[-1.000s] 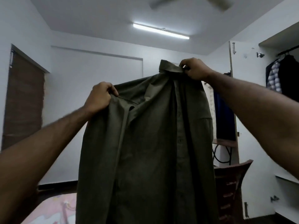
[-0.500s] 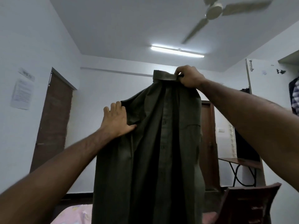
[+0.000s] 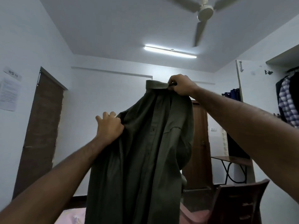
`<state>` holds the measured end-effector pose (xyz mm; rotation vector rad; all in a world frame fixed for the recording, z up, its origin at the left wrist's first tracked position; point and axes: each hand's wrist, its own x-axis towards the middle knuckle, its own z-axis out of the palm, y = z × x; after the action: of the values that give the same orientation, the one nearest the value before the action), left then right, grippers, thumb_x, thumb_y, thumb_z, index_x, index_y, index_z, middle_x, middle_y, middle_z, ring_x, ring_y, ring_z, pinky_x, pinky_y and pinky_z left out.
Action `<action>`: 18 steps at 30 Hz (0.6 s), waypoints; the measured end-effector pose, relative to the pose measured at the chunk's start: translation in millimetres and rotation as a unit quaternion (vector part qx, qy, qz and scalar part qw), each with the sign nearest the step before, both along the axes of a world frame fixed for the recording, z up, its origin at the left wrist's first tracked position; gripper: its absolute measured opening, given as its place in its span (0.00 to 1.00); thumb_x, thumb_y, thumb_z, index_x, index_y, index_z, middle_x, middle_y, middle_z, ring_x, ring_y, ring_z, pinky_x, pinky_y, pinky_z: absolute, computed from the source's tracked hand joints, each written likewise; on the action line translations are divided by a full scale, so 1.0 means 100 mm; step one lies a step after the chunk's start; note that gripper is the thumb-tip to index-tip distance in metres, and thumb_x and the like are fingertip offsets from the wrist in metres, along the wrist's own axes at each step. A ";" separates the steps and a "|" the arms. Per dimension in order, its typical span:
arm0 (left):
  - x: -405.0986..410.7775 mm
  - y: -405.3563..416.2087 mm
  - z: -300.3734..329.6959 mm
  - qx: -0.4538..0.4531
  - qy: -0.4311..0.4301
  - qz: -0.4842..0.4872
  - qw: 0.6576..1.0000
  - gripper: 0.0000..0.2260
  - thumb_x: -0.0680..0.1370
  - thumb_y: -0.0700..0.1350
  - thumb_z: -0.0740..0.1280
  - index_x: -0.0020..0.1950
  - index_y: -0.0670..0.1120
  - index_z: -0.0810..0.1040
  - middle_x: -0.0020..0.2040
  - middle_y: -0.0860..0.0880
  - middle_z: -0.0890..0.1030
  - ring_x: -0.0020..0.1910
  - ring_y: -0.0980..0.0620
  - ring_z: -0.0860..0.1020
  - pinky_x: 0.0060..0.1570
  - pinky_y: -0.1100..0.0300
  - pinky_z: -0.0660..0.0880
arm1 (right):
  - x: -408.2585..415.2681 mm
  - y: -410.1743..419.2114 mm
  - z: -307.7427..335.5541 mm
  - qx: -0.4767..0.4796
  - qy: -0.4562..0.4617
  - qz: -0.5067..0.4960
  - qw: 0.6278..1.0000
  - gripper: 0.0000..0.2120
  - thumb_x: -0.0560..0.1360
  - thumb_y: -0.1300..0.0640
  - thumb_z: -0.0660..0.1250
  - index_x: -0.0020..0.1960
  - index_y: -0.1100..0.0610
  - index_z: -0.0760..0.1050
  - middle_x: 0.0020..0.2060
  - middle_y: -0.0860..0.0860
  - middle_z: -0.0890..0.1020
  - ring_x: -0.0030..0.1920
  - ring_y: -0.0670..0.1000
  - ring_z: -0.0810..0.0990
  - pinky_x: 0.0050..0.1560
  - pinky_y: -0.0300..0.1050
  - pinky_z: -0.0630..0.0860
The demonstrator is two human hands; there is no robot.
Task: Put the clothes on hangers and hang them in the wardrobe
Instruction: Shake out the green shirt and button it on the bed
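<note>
An olive green button-up shirt point(image 3: 145, 151) hangs in the air in front of me, collar up. My right hand point(image 3: 181, 85) pinches the right end of the collar at the top. My left hand point(image 3: 109, 126) grips the fabric at the shirt's left shoulder, fingers curled into the cloth. No hanger shows in the shirt. The open wardrobe point(image 3: 284, 75) is at the far right, with a checked shirt point(image 3: 287, 107) and dark clothes hanging from its rail.
A brown plastic chair point(image 3: 239, 202) stands at the lower right, a dark table point(image 3: 233, 160) behind it. Brown doors are on the left wall point(image 3: 40, 135) and behind the shirt. A pink bedsheet point(image 3: 71, 217) lies at the bottom. A ceiling fan point(image 3: 205, 12) spins overhead.
My left hand let go of the shoulder, pressed flat on the cloth, and now grips the fabric again. My view tilted up towards the ceiling. The right hand kept its hold on the collar.
</note>
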<state>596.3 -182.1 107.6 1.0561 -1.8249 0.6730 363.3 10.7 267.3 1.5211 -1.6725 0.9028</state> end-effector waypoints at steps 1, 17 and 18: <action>0.06 -0.02 0.05 0.029 0.051 -0.048 0.997 0.12 0.79 0.47 0.58 0.50 0.45 0.80 0.55 0.46 0.78 0.55 0.42 0.74 0.56 0.44 0.68 | -0.08 0.02 -0.03 0.000 -0.001 -0.015 1.000 0.06 0.77 0.57 0.69 0.51 0.47 0.79 0.56 0.52 0.81 0.58 0.55 0.78 0.59 0.54 0.78; 0.80 0.01 0.24 0.011 0.188 -0.244 0.951 0.12 0.85 0.49 0.57 0.48 0.43 0.71 0.40 0.47 0.75 0.39 0.49 0.73 0.38 0.55 0.65 | -0.38 0.08 -0.40 0.157 -0.090 0.179 0.967 0.11 0.78 0.58 0.71 0.59 0.61 0.80 0.55 0.59 0.84 0.56 0.58 0.83 0.56 0.49 0.81; 0.87 0.01 0.23 0.013 0.176 -0.260 0.949 0.14 0.85 0.52 0.59 0.47 0.44 0.73 0.39 0.49 0.76 0.38 0.53 0.74 0.36 0.57 0.66 | -0.39 0.10 -0.42 0.179 -0.119 0.205 0.955 0.12 0.78 0.58 0.71 0.59 0.63 0.79 0.56 0.59 0.84 0.54 0.56 0.83 0.53 0.45 0.82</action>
<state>683.0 -180.7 130.9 0.6141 -1.6911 0.1315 324.7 20.5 225.7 2.1332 -1.7940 1.0711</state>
